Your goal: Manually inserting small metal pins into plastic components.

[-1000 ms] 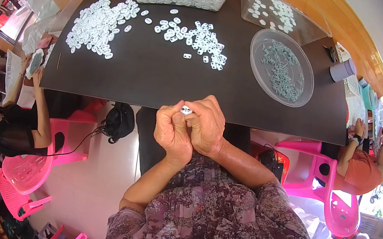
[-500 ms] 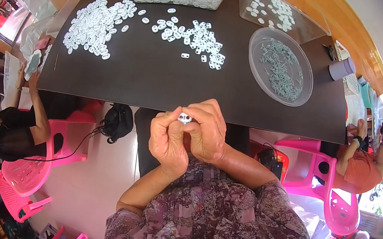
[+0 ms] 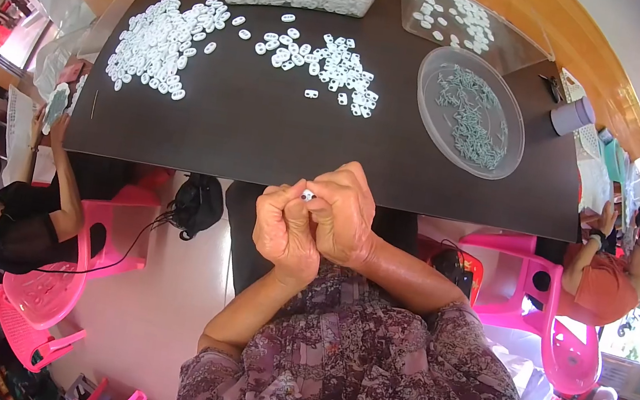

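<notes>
Just off the table's near edge, my left hand and my right hand meet, pinching one small white plastic piece between thumbs and fingertips. Dark holes show in its upper face; the rest is hidden by my fingers. Beyond them on the dark table lie a heap of white oval two-holed pieces at left. Nearer the middle, some white ovals merge into a cluster of squarer white pieces. A round clear tray at right carries many small grey-green pins.
A clear bin full of white pieces stands at the far edge, beside a clear box holding white discs. A lilac cup stands far right. Co-workers sit on pink chairs at both sides. A black bag hangs below the table edge.
Both hands have closed in further around the white piece, so less of it shows. The piece has tilted slightly, and the things on the table have stayed put.
</notes>
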